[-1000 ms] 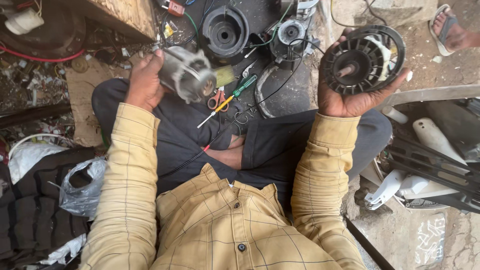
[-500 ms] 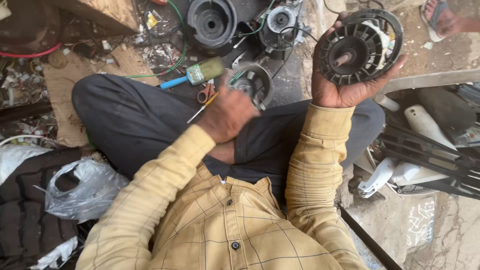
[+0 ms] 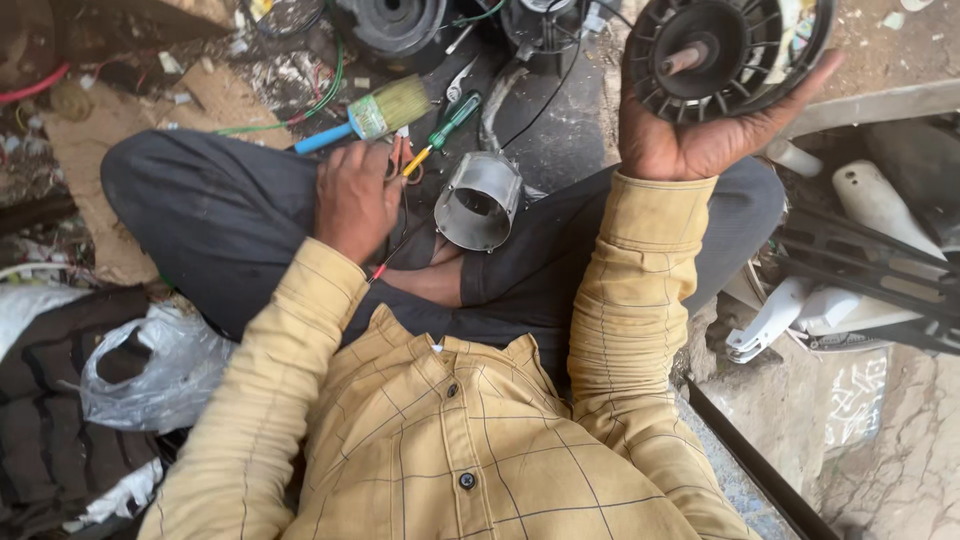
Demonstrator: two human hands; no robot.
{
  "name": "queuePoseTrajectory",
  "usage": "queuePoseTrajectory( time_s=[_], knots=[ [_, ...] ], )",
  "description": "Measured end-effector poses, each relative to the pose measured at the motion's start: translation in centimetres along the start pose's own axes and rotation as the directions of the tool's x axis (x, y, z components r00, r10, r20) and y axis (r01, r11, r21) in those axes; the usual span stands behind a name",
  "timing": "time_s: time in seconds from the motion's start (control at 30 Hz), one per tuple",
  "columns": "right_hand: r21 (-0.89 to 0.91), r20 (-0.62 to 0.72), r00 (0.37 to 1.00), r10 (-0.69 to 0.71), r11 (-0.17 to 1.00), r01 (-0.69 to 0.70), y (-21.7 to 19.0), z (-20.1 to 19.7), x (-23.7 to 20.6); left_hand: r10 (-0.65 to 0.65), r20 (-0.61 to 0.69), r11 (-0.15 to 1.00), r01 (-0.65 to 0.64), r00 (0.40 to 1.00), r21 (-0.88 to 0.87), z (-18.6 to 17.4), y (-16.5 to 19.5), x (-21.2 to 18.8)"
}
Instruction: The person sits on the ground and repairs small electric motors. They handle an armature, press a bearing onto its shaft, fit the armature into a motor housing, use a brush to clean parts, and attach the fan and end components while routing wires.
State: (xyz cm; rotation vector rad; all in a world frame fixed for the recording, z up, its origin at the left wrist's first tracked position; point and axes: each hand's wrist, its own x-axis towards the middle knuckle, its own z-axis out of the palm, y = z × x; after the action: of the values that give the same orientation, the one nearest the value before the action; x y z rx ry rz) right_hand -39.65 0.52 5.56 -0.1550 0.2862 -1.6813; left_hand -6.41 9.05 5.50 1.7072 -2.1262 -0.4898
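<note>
My right hand (image 3: 700,140) is raised at the upper right and holds a black round ribbed motor cover (image 3: 725,50) with a short shaft in its middle. My left hand (image 3: 355,195) rests palm down on my left knee. Its fingertips lie on the red handles of a pair of scissors (image 3: 402,158), and I cannot see whether they grip them. Right beside them lies a green and yellow screwdriver (image 3: 442,128). A grey metal cylinder housing (image 3: 480,200) lies open-ended on my lap between the two hands.
A brush with a blue handle (image 3: 375,112) lies on the ground ahead of my knee. Black motor parts (image 3: 392,22) and wires sit at the top. A plastic bag (image 3: 150,365) lies at the left, and white and black plastic parts (image 3: 860,270) at the right.
My left hand has let go of the grey metal cylinder, which now lies on my lap, and has moved onto the tools by my knee. My right hand still holds the black cover up.
</note>
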Motion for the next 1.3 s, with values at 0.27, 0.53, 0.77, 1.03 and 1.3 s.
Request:
queuePoseTrajectory(
  time_s=[0.27, 0.53, 0.77, 1.03, 1.3],
  knots=[
    [-0.012, -0.056, 0.997, 0.045, 0.999, -0.046, -0.1, 0.2, 0.2, -0.062, -0.014, 0.997, 0.063, 0.998, 0.033, -3.1, -0.9, 0.6],
    [-0.049, 0.035, 0.998, 0.057, 0.997, -0.056, 0.2, 0.3, 0.6, -0.317, 0.306, 0.885, 0.164, 0.898, 0.435, -5.3, -4.9, 4.5],
    [-0.052, 0.007, 0.998, 0.070, 0.996, -0.070, 0.0, -0.1, 0.9, -0.042, 0.186, 0.894, -0.046, 0.982, 0.445, -6.3, -3.5, 5.5],
    [-0.179, 0.016, 0.997, 0.078, 0.981, -0.074, -0.8, -1.8, 1.5, 0.113, 0.152, 0.993, -0.107, 0.982, -0.050, -15.9, 0.4, -8.0],
    [-0.017, -0.016, 0.995, 0.095, 0.995, -0.096, 0.7, 0.2, 1.6, 0.283, 0.008, 0.931, -0.273, 0.959, -0.242, -3.8, 4.2, -5.1]
  ],
)
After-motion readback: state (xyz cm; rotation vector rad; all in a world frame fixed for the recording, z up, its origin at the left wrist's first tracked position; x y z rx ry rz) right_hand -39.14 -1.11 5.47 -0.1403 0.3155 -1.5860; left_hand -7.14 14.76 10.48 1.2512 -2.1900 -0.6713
